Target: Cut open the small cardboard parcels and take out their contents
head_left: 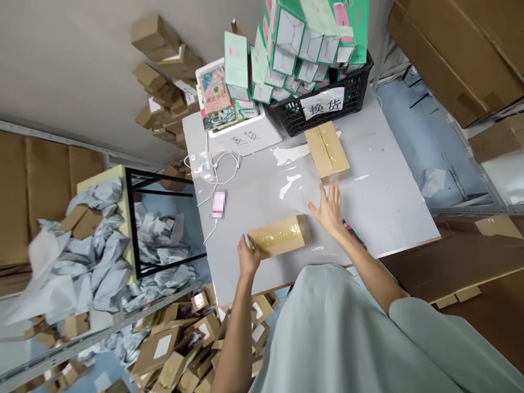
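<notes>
A long cardboard box [276,237] with shiny tape along its side lies near the front of the table. Its left end is in my left hand [249,255], fingers curled around it. My right hand [329,210] is open with fingers spread and holds nothing. Just beyond its fingertips is a second taped cardboard box [327,150]; whether they touch it I cannot tell. A red and black tool [354,233], perhaps a cutter, lies partly hidden beside my right forearm.
At the back of the table [257,191] stand a black crate [292,117] piled with green boxes and a white bin [249,134] of books and boxes. A phone [219,203] with a white cable lies left. Cardboard boxes [164,349] heap on the floor.
</notes>
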Available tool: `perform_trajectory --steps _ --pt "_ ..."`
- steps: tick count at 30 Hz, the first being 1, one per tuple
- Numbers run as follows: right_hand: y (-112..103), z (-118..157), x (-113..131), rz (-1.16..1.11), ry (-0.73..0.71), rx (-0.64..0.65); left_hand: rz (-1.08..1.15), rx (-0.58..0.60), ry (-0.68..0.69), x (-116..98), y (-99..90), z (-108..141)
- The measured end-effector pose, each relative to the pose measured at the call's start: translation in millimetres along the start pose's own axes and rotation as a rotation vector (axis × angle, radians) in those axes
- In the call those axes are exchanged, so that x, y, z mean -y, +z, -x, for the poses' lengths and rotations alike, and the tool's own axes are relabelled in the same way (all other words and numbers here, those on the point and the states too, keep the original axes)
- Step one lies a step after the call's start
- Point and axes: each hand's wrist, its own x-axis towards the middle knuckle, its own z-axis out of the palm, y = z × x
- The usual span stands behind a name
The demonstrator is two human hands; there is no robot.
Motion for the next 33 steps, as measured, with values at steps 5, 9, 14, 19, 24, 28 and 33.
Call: perform_trajectory --steps 5,9,14,19,24,28,33 --pt "-22.5 -118.0 -6.0 0.098 0.129 -0.111 -0.191 0.026 0.485 -101.2 65.6 -2.3" --pt "-17.0 -140.9 -22.7 0.123 0.168 -0.113 -0.219 0.153 0.662 -182.8 136.1 -2.3" --pt "-37.4 -147.2 -50.3 0.103 0.172 -0.183 -0.285 0.295 0.716 -222.6 172.8 -7.8" --pt "-73.4 -158.9 -86.1 0.075 0.314 -0.257 -0.326 0.198 0.693 -195.0 145.8 -12.6" --pt "-86.8 -152.6 -110.0 0.245 0.180 -0.289 -0.400 0.085 0.583 -134.3 92.7 -7.8" --pt "-91.7 -154.7 -119.3 0.325 0.124 -0.261 -0.426 0.040 0.470 -93.7 59.8 -6.7" --pt "-95.1 -151.4 -124.5 0.350 0.143 -0.196 -0.393 0.008 0.421 -62.6 32.8 -13.3"
